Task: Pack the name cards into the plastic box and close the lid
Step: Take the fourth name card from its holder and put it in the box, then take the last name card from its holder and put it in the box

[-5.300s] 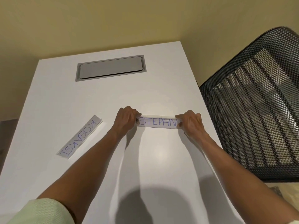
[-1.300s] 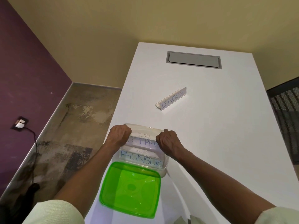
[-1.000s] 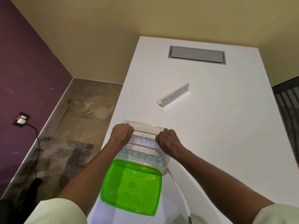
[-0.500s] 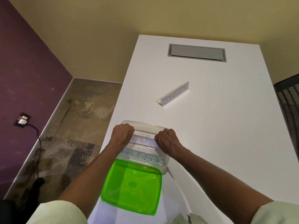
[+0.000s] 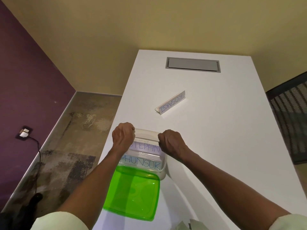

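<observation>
A clear plastic box (image 5: 163, 165) stands near the left edge of the white table (image 5: 216, 146). Inside it lie two name cards: one reading STEPHN (image 5: 146, 147) and, nearer me, one reading PHUNSUK (image 5: 142, 162). My left hand (image 5: 123, 136) and my right hand (image 5: 171, 143) grip the two ends of the STEPHN card, fingers curled over the box's far part. The green lid (image 5: 132, 193) lies flat on the table just in front of the box. A third card, KOSAKSI (image 5: 171, 103), stands farther back on the table.
A grey cable hatch (image 5: 192, 65) is set into the table's far end. A black mesh chair (image 5: 289, 117) stands at the right. Left of the table the floor drops away, with a purple wall and a wall socket (image 5: 25, 131).
Five seconds ago both hands held the STEPHN card on the open table; since then it sits in the box. Over the last second my hands have barely shifted.
</observation>
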Action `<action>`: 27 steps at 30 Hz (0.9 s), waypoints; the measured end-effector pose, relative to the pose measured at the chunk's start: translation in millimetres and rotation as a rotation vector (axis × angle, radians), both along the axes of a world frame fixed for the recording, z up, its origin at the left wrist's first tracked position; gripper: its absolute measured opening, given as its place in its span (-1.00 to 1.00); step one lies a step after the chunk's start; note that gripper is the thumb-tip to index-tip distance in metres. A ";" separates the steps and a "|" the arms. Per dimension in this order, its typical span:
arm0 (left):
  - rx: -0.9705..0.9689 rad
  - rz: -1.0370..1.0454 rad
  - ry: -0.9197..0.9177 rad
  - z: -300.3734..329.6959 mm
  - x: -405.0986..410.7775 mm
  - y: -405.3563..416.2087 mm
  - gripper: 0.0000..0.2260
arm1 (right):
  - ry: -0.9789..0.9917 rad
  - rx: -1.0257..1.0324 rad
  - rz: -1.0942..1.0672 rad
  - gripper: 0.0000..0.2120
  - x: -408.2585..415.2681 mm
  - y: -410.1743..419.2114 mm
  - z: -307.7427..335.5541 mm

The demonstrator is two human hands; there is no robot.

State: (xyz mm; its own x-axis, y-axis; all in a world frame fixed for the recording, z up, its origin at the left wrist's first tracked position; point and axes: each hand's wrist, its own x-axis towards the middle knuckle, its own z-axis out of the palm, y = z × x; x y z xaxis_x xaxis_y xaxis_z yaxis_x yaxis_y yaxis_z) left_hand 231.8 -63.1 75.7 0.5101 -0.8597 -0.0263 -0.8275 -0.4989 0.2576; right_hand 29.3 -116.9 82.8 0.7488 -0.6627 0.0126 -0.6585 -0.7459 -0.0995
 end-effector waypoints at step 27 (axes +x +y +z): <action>-0.316 0.367 0.661 37.6 -111.4 -70.6 -0.90 | -0.030 0.055 -0.304 -0.81 -152.9 -83.0 -8.5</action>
State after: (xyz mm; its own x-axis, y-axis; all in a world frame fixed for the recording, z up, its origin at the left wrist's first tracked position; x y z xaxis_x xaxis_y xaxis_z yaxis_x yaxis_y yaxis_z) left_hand 120.4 -133.7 113.3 0.7244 -0.6583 -0.2045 -0.2538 -0.5305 0.8088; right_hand -123.6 -199.9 74.2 0.5163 -0.8563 -0.0104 -0.8466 -0.5086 -0.1566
